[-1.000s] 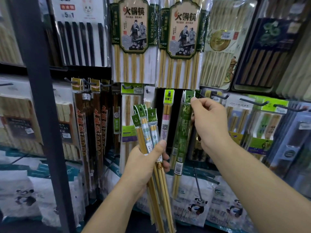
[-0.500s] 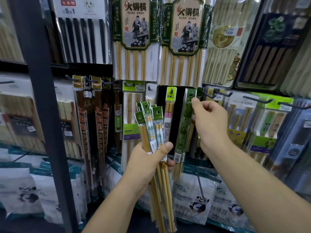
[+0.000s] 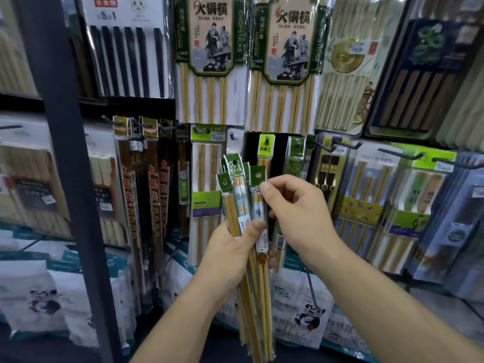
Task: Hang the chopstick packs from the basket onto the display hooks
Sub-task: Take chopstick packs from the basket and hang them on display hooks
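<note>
Left hand [image 3: 230, 255] grips a bundle of chopstick packs [image 3: 245, 205]; right hand [image 3: 296, 216] pinches one pack's top before the display hooks [image 3: 337, 145].

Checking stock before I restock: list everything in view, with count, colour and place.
held packs: at least three, green headers, bamboo sticks, centre.
hot-pot packs: two, green-and-cream, top row centre.
black chopstick pack: one, black on white, top left.
dark brown packs: several, lower row left, on hooks.
slim green pack: one, hanging right of centre.
display hooks: several, dark, lower row.
panda bags: several, white, bottom.
left grip: one, holds the held packs low down.
right grip: one, pinches a held pack near its top.
</note>
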`<action>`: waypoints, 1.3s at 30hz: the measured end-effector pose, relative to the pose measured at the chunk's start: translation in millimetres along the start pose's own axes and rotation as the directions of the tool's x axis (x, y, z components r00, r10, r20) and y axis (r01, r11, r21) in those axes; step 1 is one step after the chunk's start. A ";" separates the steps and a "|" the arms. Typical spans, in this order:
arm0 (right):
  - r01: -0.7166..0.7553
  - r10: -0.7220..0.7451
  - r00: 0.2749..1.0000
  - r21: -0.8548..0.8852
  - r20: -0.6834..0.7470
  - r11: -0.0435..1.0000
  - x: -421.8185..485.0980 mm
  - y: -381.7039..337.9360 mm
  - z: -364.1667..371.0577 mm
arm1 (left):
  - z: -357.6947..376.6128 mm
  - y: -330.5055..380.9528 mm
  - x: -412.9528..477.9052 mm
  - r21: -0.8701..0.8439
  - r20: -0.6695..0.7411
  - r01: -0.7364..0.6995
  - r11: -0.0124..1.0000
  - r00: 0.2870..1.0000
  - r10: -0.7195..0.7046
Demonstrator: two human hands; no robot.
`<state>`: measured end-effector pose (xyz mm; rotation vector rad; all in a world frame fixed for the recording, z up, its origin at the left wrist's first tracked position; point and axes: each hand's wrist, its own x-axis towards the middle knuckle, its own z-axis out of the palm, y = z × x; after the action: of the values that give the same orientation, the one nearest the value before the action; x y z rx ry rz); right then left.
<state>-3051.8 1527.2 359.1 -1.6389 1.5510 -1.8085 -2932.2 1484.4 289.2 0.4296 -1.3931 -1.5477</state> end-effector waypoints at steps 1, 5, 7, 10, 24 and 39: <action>0.006 -0.006 1.000 0.007 -0.024 1.000 1.1 -0.1 -1.0 | -0.4 0.1 0.3 0.017 -0.005 -0.003 1.000 1.000 0.003; -0.004 0.015 0.986 0.071 -0.165 0.997 11.8 -5.6 -10.6 | -3.3 -2.1 1.8 0.093 -0.095 -0.021 0.995 0.995 0.029; -0.021 0.043 0.973 0.098 -0.228 0.995 20.3 -9.8 -16.9 | -4.8 -4.3 2.7 0.067 -0.090 -0.008 0.998 0.996 0.014; -0.050 0.079 0.961 0.114 -0.265 0.992 31.0 -13.7 -23.0 | -6.7 -4.2 3.2 0.031 -0.067 0.032 0.999 0.997 -0.030; -0.124 0.151 0.947 0.113 -0.282 0.986 44.7 -4.8 -23.0 | -3.7 2.3 1.4 -0.126 -0.067 0.119 0.985 0.989 -0.128; -0.055 0.027 0.944 -0.075 -0.328 0.996 54.3 24.1 -22.6 | -3.3 0.8 -1.6 -0.058 -0.102 0.070 0.996 0.992 -0.076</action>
<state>-3099.5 1488.4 375.0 -1.3780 1.8024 -2.1035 -2928.6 1484.0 288.5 0.5257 -1.2645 -1.5952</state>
